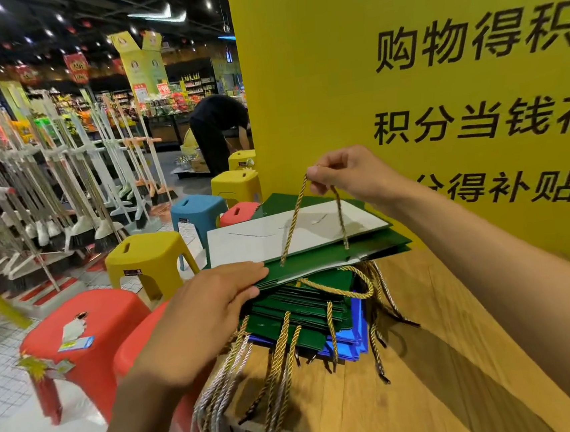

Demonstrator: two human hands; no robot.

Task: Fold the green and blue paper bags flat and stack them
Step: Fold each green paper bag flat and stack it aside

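Green bag held flat over the stack, handle lifted up!

The green bag (333, 258) hovers just above the stack of folded bags (300, 315) at the left edge of the wooden table (429, 358). Its long axis runs left to right, its handle edge faces the person, and a white inner face shows on top. The right hand (345, 171) pinches the gold rope handle (295, 214) between fingertips and thumb, raised high. The left hand (209, 310) clamps the bag's near left edge, with flat fingers above and the thumb beneath. Blue bags (355, 343) peek out at the stack's bottom, cords dangling over the edge.
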